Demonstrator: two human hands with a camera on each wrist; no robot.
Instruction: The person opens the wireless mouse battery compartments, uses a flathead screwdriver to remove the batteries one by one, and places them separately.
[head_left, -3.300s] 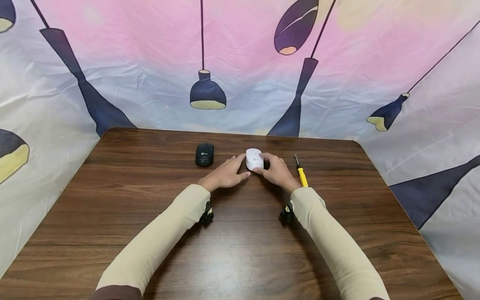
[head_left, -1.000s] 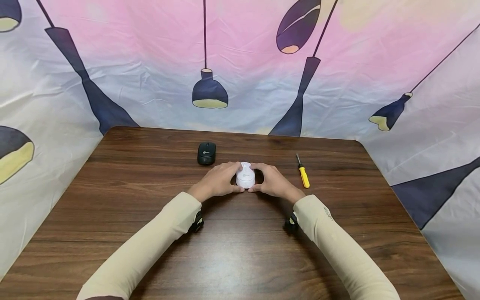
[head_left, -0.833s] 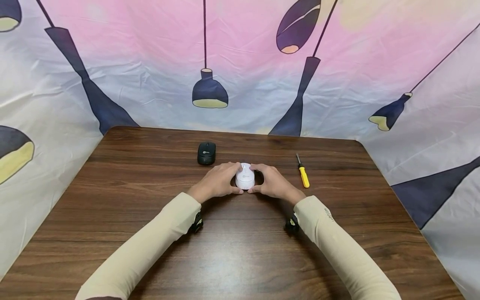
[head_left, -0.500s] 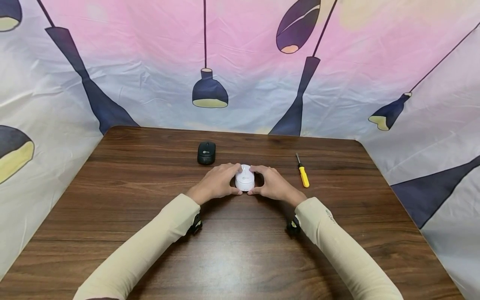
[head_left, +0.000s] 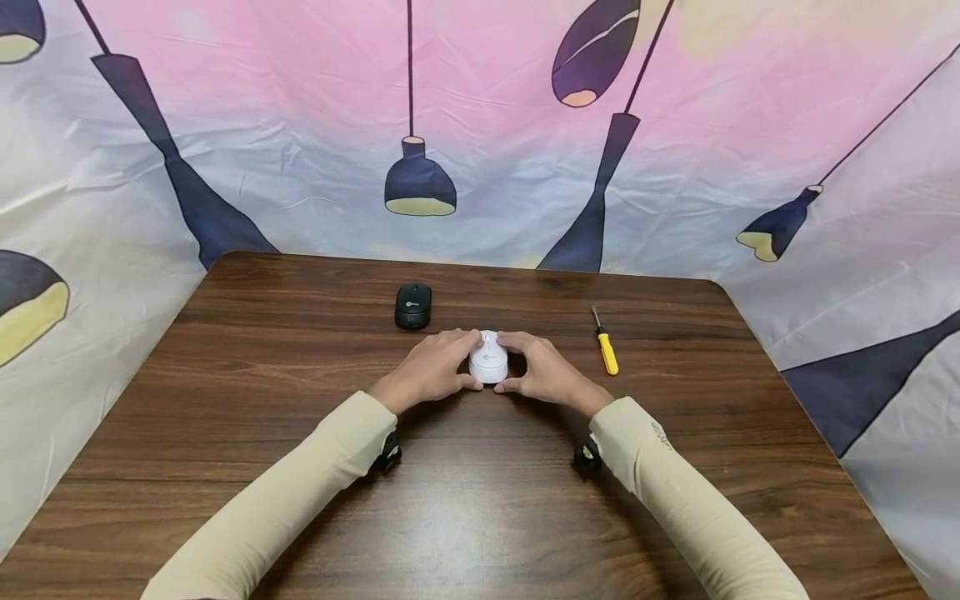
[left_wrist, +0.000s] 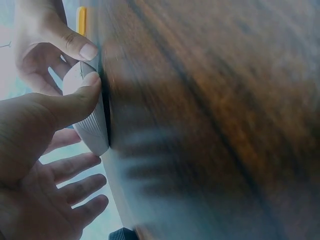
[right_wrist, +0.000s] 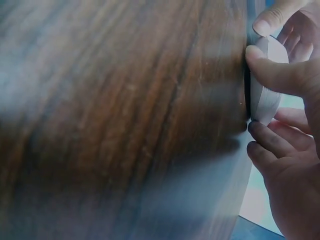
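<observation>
A white computer mouse [head_left: 488, 358] is at the middle of the table, buttons facing away from me. From its left side my left hand [head_left: 431, 367] grips it, thumb at the near end and forefinger along the top edge. My right hand [head_left: 547, 371] grips the opposite side in a mirrored way. In the left wrist view the ribbed side of the white mouse [left_wrist: 92, 130] shows, with a dark strip between it and the tabletop. Other fingers of the left hand [left_wrist: 50, 145] spread beyond the mouse. The right wrist view has both thumbs on the mouse [right_wrist: 267, 97].
A black computer mouse [head_left: 412, 307] lies behind and left of the hands. To the right is a screwdriver [head_left: 607, 350] with a yellow handle, its tip pointing away. The brown wooden table [head_left: 450, 500] ends at a printed cloth backdrop [head_left: 322, 167].
Earlier the white mouse sat farther back, with the right hand on it and the left reaching in. Both hands now hold it and have drawn it nearer, slowly over the last second.
</observation>
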